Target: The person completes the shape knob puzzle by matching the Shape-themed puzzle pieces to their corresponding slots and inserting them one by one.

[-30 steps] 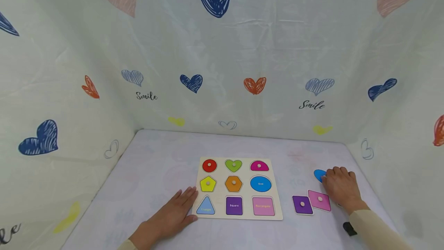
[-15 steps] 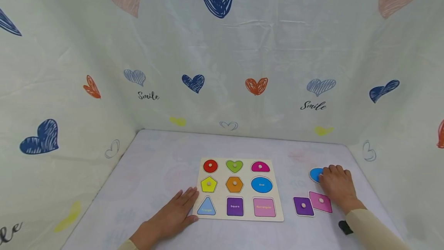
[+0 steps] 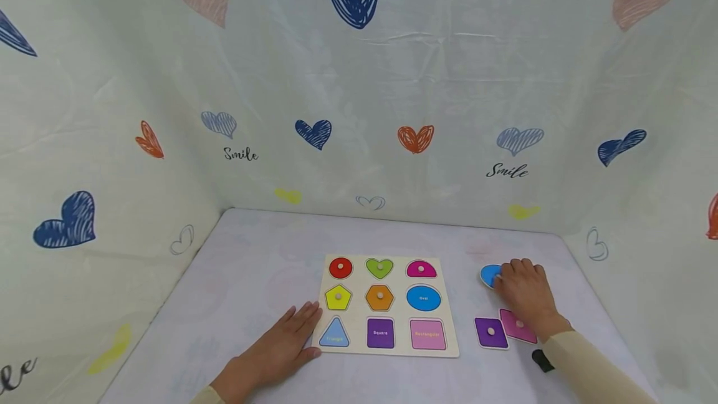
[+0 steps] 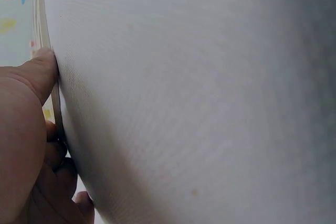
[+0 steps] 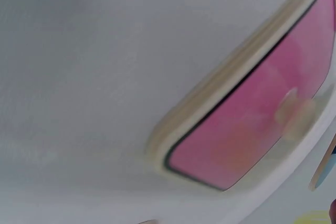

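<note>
My right hand (image 3: 527, 295) pinches a blue oval puzzle piece (image 3: 489, 275) to the right of the wooden shape puzzle board (image 3: 359, 301). In the right wrist view the oval piece (image 5: 324, 167) shows tilted, above the tabletop. My left hand (image 3: 275, 348) lies with straight fingers against the board's left edge; the left wrist view shows its thumb (image 4: 39, 72) at that edge. Knobbed pieces fill the board's top row and two spots of the middle row. Printed recesses read Oval (image 3: 423, 305), Triangle, Square and Rectangular.
Right of the board lie a purple square piece (image 3: 482, 336) and a pink rectangle piece (image 3: 513, 324), partly behind my right wrist. A small dark object (image 3: 542, 361) lies beside my right sleeve. A heart-printed sheet (image 3: 359, 80) walls in the back and sides.
My right hand has moved left with the blue oval piece, toward the board. The left hand stays at the board's edge.
</note>
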Demonstrator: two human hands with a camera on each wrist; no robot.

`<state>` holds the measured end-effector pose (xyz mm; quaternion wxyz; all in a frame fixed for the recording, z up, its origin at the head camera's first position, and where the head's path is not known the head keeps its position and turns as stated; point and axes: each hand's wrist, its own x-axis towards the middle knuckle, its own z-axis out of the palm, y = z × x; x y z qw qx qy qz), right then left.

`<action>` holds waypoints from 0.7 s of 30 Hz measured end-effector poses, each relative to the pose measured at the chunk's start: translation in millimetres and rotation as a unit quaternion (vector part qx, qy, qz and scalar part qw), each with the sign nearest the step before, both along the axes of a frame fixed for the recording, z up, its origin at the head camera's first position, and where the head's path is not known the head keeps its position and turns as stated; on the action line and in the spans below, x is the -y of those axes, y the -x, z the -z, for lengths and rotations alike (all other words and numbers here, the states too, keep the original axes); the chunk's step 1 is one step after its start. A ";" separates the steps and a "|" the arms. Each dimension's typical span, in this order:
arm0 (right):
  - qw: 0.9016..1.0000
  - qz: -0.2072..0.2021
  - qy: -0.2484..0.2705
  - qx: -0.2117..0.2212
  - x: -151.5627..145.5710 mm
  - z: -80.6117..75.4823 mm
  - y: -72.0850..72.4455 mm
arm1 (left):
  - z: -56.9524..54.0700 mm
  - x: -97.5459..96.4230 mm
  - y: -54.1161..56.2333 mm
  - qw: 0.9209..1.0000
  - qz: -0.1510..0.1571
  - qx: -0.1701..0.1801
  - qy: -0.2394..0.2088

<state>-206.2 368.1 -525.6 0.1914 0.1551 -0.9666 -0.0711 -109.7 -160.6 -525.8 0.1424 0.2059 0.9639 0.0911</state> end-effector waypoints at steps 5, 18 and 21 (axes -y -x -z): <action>1.000 0.000 0.017 0.009 15.7 -3.3 -0.6 | -1.4 0.7 -0.5 1.000 -0.004 0.002 -0.007; 1.000 -0.009 0.006 0.020 55.7 -5.4 -0.2 | -1.2 0.5 -0.5 1.000 -0.001 -0.001 -0.003; 1.000 -0.018 0.007 0.022 65.2 -5.9 -0.4 | -1.5 0.0 -0.9 1.000 -0.002 -0.003 -0.005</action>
